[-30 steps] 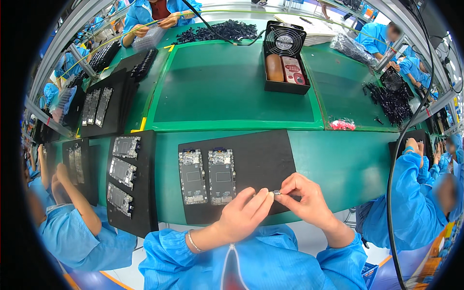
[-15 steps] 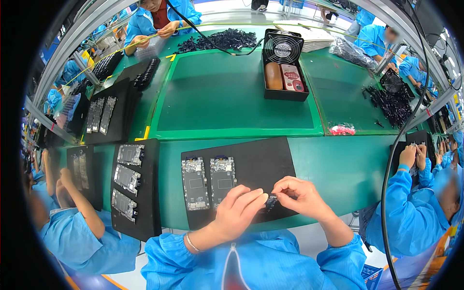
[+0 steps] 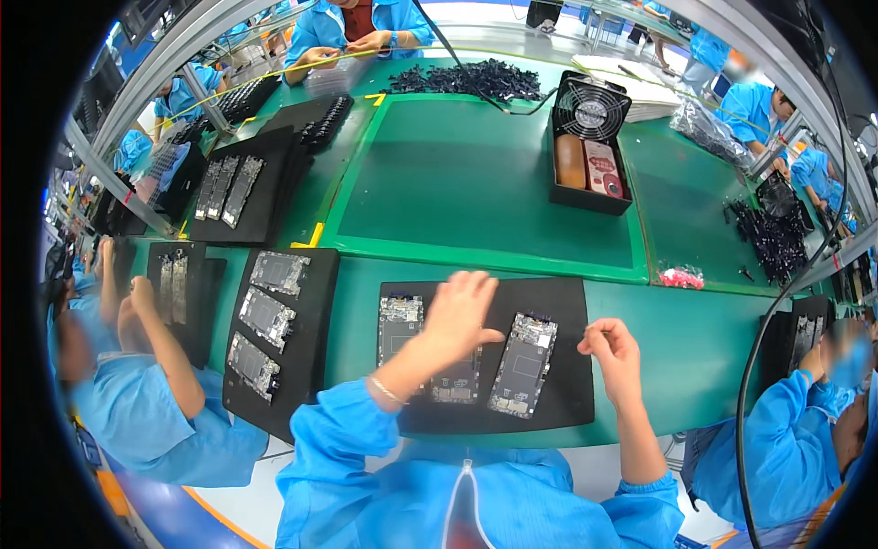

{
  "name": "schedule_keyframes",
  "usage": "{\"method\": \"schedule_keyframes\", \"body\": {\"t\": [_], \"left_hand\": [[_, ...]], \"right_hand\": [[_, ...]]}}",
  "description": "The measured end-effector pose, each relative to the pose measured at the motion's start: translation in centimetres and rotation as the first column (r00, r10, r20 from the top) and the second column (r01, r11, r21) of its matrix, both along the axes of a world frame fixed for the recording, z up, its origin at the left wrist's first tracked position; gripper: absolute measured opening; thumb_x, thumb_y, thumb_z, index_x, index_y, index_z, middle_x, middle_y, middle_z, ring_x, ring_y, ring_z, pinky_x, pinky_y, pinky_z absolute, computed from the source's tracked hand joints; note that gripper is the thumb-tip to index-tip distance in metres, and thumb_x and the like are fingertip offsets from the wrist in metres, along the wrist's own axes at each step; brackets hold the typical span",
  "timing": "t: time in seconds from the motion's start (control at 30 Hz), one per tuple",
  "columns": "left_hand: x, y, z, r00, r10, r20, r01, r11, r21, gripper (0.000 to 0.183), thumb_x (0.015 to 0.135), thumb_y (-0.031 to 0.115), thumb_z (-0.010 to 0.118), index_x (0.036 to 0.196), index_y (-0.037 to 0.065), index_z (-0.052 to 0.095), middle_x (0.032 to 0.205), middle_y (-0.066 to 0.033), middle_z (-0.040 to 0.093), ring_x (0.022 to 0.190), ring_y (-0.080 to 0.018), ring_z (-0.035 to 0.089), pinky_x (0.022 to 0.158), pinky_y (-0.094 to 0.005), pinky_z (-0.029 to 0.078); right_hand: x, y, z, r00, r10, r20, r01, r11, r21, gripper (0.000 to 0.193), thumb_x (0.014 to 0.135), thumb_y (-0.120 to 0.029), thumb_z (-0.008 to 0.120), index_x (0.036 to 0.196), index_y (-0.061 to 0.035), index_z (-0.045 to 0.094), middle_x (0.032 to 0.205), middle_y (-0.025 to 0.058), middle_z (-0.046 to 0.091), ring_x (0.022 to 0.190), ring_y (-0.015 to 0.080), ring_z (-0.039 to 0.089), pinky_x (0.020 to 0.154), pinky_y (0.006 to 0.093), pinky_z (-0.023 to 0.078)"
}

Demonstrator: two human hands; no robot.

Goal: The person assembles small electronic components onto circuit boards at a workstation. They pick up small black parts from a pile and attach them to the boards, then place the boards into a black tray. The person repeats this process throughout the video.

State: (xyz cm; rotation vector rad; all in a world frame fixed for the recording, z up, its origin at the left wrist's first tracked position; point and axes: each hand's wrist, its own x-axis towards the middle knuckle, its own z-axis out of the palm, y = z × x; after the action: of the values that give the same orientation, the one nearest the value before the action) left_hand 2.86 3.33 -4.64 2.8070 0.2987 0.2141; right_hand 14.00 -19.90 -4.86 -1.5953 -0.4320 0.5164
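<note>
Board lies on mat beside left hand.

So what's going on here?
A person in a blue coat has three circuit boards on a black mat. The open left hand and its wrist partly hide the two leftmost. The right hand is at the mat's right edge, fingers curled; I can't tell if it holds anything.

Free: flat green rectangular mat beyond my bare right hand. Obstacle: black open-topped box, mat's right side.
</note>
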Motion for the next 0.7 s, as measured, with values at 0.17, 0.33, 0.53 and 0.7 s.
{"method": "schedule_keyframes", "body": {"t": [0.17, 0.33, 0.53, 0.7], "left_hand": [[-3.7, 3.0, 0.6, 0.995, -0.037, -0.088, 0.015, 0.972, -0.233, 0.060, 0.063, 0.016, 0.079, 0.116, 0.006, 0.053, 0.115, -0.0113, 0.054, 0.112, -0.0311, 0.045, 0.097, -0.0398, 0.039], [-6.3, 2.1, 3.8, 0.980, -0.110, 0.168, 0.161, 0.931, -0.327, 0.053, 0.063, 0.010, 0.078, 0.111, 0.007, 0.056, 0.114, -0.0093, 0.056, 0.112, -0.0306, 0.047, 0.095, -0.0399, 0.039], [-7.3, 2.2, 3.5, 0.954, -0.145, 0.261, 0.220, 0.933, -0.285, 0.051, 0.065, 0.009, 0.076, 0.112, 0.007, 0.055, 0.115, -0.0105, 0.055, 0.110, -0.0324, 0.047, 0.094, -0.0417, 0.040], [-7.5, 2.3, 3.2, 0.950, -0.106, 0.295, 0.197, 0.934, -0.298, 0.055, 0.061, 0.010, 0.079, 0.111, 0.007, 0.057, 0.112, -0.0092, 0.057, 0.110, -0.0313, 0.049, 0.095, -0.0411, 0.040]], "right_hand": [[-3.9, 3.9, 0.1, 0.976, 0.217, -0.004, -0.217, 0.975, -0.053, 0.012, 0.088, -0.009, 0.057, 0.096, 0.0006, 0.055, 0.086, 0.0069, 0.063, 0.079, 0.0136, 0.064, 0.070, 0.0259, 0.051], [-5.2, 8.7, 0.5, 0.969, 0.246, -0.004, -0.246, 0.968, -0.040, 0.015, 0.087, -0.012, 0.058, 0.095, 0.0009, 0.056, 0.085, 0.0088, 0.064, 0.078, 0.0143, 0.065, 0.071, 0.0271, 0.051], [-6.3, 9.9, 1.4, 0.949, 0.314, -0.021, -0.314, 0.949, -0.014, 0.014, 0.087, -0.010, 0.056, 0.096, 0.0015, 0.056, 0.085, 0.0075, 0.064, 0.079, 0.0114, 0.062, 0.073, 0.0265, 0.050], [-6.6, 9.8, 0.9, 0.934, 0.335, -0.125, -0.321, 0.939, 0.119, 0.013, 0.090, -0.009, 0.054, 0.096, 0.0021, 0.057, 0.087, 0.0049, 0.063, 0.081, 0.0092, 0.060, 0.075, 0.0249, 0.049]]}}
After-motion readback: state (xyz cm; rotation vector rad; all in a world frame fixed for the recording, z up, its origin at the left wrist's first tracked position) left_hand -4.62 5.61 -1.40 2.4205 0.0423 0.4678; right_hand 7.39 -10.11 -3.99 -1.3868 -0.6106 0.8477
